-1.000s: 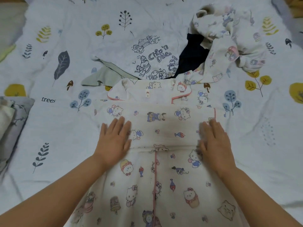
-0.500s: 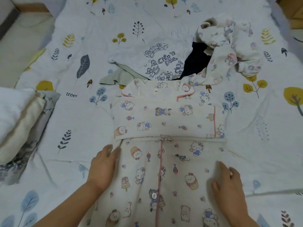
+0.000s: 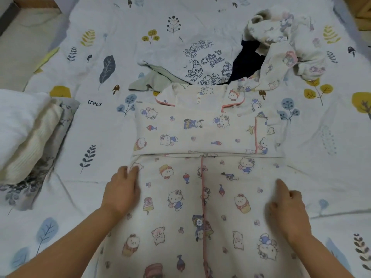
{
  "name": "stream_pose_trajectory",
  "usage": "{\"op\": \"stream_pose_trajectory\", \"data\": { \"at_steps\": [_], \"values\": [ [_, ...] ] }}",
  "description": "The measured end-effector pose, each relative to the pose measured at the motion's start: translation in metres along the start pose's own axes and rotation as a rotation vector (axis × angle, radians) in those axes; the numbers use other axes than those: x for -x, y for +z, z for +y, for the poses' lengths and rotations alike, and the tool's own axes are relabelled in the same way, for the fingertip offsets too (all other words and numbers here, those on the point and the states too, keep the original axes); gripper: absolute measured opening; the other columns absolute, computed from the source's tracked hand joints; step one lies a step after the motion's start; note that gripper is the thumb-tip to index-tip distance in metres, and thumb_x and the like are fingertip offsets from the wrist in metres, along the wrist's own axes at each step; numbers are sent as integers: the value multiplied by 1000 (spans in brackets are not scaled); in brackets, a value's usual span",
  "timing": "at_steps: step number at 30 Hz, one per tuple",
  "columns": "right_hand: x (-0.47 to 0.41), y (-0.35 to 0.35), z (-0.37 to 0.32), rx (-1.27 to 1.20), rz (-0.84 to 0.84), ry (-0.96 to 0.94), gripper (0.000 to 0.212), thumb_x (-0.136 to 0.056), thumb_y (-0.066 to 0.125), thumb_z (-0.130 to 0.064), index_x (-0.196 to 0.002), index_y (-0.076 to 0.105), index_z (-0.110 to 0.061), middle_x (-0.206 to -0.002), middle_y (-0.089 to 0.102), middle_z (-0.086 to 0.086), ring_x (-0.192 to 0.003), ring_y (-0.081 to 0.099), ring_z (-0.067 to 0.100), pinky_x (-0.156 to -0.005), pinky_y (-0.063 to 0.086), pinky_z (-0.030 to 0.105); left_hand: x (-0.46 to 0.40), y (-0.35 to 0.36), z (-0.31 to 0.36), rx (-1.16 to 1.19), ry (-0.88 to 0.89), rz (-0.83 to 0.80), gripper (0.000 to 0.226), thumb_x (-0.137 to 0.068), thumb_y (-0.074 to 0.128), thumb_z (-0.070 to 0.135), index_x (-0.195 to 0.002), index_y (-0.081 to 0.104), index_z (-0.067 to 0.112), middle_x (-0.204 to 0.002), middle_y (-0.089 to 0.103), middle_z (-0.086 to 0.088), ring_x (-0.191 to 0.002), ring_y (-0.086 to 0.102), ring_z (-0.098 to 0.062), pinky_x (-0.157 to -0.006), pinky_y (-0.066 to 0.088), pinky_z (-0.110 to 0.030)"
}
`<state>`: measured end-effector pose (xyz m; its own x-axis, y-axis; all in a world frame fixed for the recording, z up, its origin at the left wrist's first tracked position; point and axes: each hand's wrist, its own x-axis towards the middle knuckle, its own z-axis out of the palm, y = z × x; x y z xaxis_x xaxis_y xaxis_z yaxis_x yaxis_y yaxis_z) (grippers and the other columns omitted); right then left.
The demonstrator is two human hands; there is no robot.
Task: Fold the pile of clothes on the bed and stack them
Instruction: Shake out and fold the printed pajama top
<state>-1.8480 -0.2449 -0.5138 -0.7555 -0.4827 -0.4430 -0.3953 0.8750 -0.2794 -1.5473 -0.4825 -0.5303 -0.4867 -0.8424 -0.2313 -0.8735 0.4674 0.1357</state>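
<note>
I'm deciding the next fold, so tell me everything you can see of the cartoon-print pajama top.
The pajama top is cream, soft-looking cloth printed with cartoon characters, pink piping on collar and button placket. It lies flat, front up, collar away from the person, sleeves folded across the chest in a band. The left hand grips its left edge; the right hand rests near its right edge. Unfolded clothes touch the collar.

- The bed (image 3: 96,121) has a white cover with leaves, trees and mushrooms printed.
- A pale floor (image 3: 18,55) is at left.
- The light is soft and even.
</note>
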Motion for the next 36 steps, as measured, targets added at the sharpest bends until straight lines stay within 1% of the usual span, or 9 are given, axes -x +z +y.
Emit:
{"op": "stream_pose_trajectory", "data": {
  "at_steps": [7, 11, 15, 21, 23, 25, 27, 30, 36],
  "values": [
    [41, 0, 23, -179, -79, 124, 66, -90, 46, -8, -147, 14, -15, -100, 57, 19, -83, 52, 31, -71, 36, 35, 75, 5, -30, 82, 99, -51, 53, -72, 57, 12, -124, 48, 10, -90, 54, -19, -50, 54, -30, -51, 40, -27],
    [72, -4, 38, -304, -137, 180, 65, -86, 58, -7, -142, 25, -18, -103, 57, 16, -86, 51, 29, -74, 35, 33, 111, 9, -44, 261, -59, -211, 52, -85, 57, 11, -134, 45, 25, -104, 51, -8, -65, 53, -17, -58, 39, -28],
    [94, 3, 54, -332, -139, 258, 67, -81, 60, 2, -138, 29, -16, -91, 55, 13, -72, 52, 25, -63, 36, 34, 132, 7, -52, 451, -84, -355, 66, -79, 63, 3, -83, 47, 67, -63, 55, 6, -58, 51, -6, -59, 38, -17],
    [114, -6, 63, -324, -99, 213, 55, -79, 67, 1, -123, 44, -22, -52, 55, 0, -50, 54, 21, -52, 36, 28, 142, 12, -84, 636, -116, -493, 68, -73, 49, -20, -67, 65, 45, -80, 70, 0, -57, 56, 3, -58, 41, -9],
    [115, -20, 65, -352, -93, 146, 43, -78, 70, 0, -110, 55, -23, -37, 39, -4, -34, 35, 13, -46, 32, 23, 136, 4, -97, 810, -103, -599, 67, -70, 48, -30, -78, 74, 31, -94, 73, -7, -82, 68, -8, -74, 49, -16],
    [111, -38, 67, -443, -101, 123, 35, -72, 75, 0, -99, 68, -21, -42, 29, 3, -37, 26, 13, -43, 28, 14, 125, -12, -98, 939, -60, -651, 48, -64, 64, -28, -75, 77, 17, -94, 74, -5, -91, 69, -17, -77, 52, -19],
    [106, -56, 60, -584, -151, 95, 29, -66, 76, -9, -90, 74, -24, -49, 45, 16, -48, 48, 20, -55, 33, 6, 109, -28, -93, 1029, -92, -656, 30, -40, 90, 0, -66, 76, 8, -83, 74, -7, -80, 71, -19, -69, 52, -18],
    [89, -77, 52, -839, -256, 108, 28, -52, 81, -15, -80, 77, -12, -92, 73, 12, -92, 69, 19, -75, 57, 24, 82, -50, -85, 1088, -147, -588, 25, -30, 80, 5, -54, 73, 7, -67, 70, -8, -61, 64, -19, -57, 50, -20],
    [43, -115, 14, -1035, -398, 10, 11, -63, 83, -21, -57, 75, -19, -61, 71, 5, -49, 66, 10, -41, 50, 19, 23, -100, -57, 1072, -79, -415, 15, -57, 81, 9, -69, 72, 5, -74, 66, -23, -67, 62, -22, -68, 49, -30]
  ]
}}
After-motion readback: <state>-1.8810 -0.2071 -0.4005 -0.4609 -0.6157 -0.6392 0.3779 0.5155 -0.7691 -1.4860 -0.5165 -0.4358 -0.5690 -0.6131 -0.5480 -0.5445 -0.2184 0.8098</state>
